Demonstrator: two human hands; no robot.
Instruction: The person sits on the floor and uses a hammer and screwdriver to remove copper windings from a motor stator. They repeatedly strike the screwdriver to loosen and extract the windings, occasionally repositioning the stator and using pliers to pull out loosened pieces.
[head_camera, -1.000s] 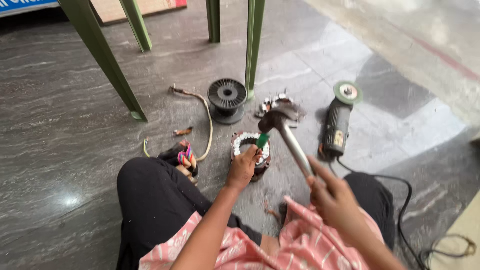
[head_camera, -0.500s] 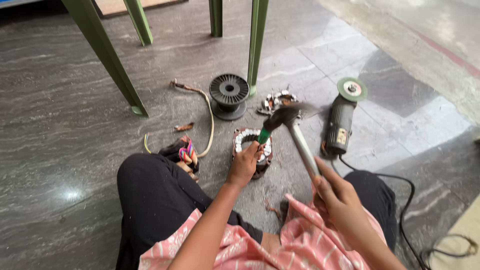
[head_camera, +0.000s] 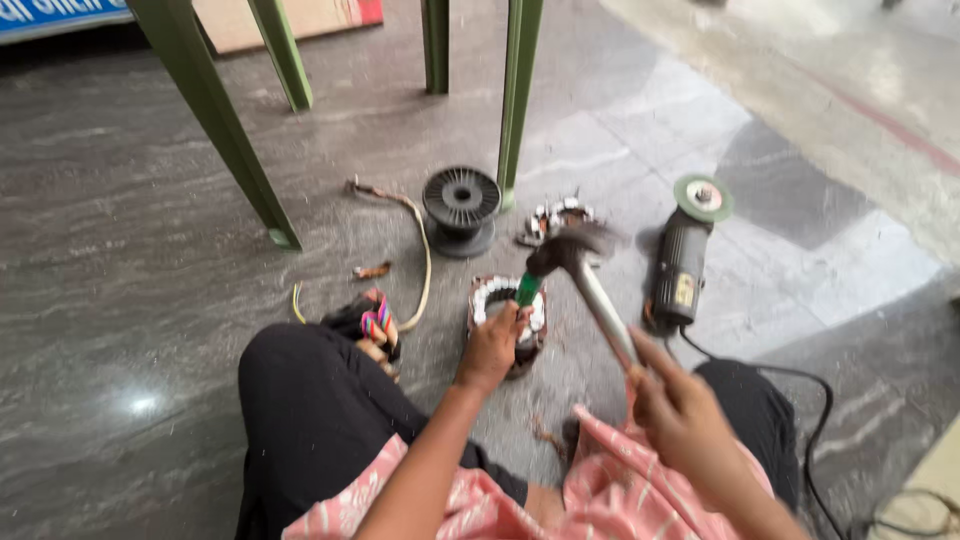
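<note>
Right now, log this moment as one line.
left hand: holds green-handled tool on stator | right hand: grips hammer, head above tool | grinder: on floor, right

Blurred hammer (head_camera: 585, 275) above green-handled tool (head_camera: 527, 290)

Grey streaked stone floor (head_camera: 120, 300) carries a black ribbed spool (head_camera: 460, 200), a black grinder with green disc (head_camera: 688, 255), green metal legs (head_camera: 215, 130), and pink patterned cloth (head_camera: 620, 490) drapes black trousers (head_camera: 320, 420).
</note>
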